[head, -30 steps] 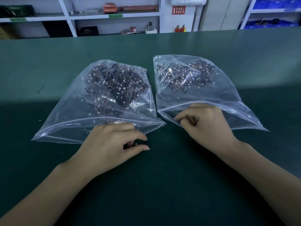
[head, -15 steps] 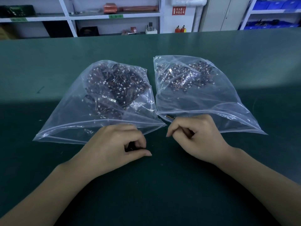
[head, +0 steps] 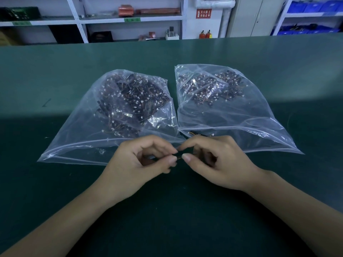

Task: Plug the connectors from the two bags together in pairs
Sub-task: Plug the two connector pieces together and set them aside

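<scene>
Connectors: two small wired pieces [head: 178,158] are held between the two hands, just in front of the mouths of the bags; they are mostly hidden by the fingertips, so I cannot tell if they are already joined.
Left hand [head: 141,164]: thumb and index finger pinch one small dark piece; the other fingers are curled under the palm. The hand is in front of the left bag, its knuckles over the bag's near edge.
Right hand [head: 217,162]: thumb and index finger pinch the other piece, tip to tip with the left hand; the other fingers are loosely curled. The hand covers the near left corner of the right bag.
Left bag [head: 78,138]: clear plastic, lying flat on the mat, mouth toward the person; a dense pile of dark connectors with white ends sits in its far half.
Right bag [head: 259,127]: clear plastic, just beside the left bag, the edges touching or nearly so; its connectors are spread more thinly in the far half, and one piece with a yellow wire [head: 196,134] lies near its mouth, just behind the right hand.
Mat [head: 167,210]: dark green, under both bags and both forearms.
Shelves [head: 130,19]: white, well behind the bags, with boxes and small items.
</scene>
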`<action>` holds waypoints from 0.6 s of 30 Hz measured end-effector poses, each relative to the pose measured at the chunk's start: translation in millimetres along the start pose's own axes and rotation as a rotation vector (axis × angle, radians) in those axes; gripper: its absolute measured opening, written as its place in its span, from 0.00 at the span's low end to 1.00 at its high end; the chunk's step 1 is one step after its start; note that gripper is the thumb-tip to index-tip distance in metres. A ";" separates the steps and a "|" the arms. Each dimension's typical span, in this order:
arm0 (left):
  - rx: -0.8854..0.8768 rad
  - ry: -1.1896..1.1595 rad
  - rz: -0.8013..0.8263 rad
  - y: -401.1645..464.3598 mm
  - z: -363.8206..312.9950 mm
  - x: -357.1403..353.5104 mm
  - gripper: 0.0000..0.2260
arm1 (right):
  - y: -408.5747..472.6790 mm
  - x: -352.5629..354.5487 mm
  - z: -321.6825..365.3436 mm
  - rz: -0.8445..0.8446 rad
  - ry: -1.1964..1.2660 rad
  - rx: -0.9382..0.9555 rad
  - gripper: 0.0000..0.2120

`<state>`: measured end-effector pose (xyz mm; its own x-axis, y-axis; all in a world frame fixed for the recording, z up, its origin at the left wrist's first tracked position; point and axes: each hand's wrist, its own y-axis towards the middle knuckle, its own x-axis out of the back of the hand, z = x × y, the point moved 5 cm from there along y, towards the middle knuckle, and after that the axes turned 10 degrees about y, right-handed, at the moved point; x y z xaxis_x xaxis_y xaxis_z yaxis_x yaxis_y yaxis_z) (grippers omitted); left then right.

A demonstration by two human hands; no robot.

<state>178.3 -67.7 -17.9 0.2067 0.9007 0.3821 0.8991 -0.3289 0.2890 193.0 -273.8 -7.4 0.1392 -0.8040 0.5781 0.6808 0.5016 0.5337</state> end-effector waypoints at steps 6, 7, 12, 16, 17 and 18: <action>-0.027 -0.003 -0.105 -0.4 -1.0 3.3 0.08 | 3.2 1.3 -3.0 -0.094 0.057 0.058 0.06; -0.031 0.005 -0.113 -0.6 -1.1 3.1 0.10 | 3.2 1.9 -3.5 -0.112 0.096 0.048 0.07; -0.064 0.129 -0.159 -0.1 1.1 4.5 0.14 | 1.8 1.2 -7.3 -0.145 0.271 -0.071 0.08; -0.120 0.209 -0.169 -0.5 2.8 3.7 0.05 | 0.4 -4.0 -6.0 -0.090 0.287 -0.095 0.09; -0.119 0.207 -0.178 -0.5 3.3 3.7 0.05 | 0.3 -5.1 -5.1 -0.078 0.273 -0.087 0.09; -0.117 0.201 -0.184 -0.4 3.3 3.8 0.05 | 0.4 -5.8 -4.6 -0.070 0.264 -0.083 0.10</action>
<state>180.0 -63.3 -19.4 -0.0469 0.8781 0.4763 0.8614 -0.2059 0.4644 195.7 -270.4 -13.3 0.2652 -0.8965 0.3548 0.7502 0.4230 0.5082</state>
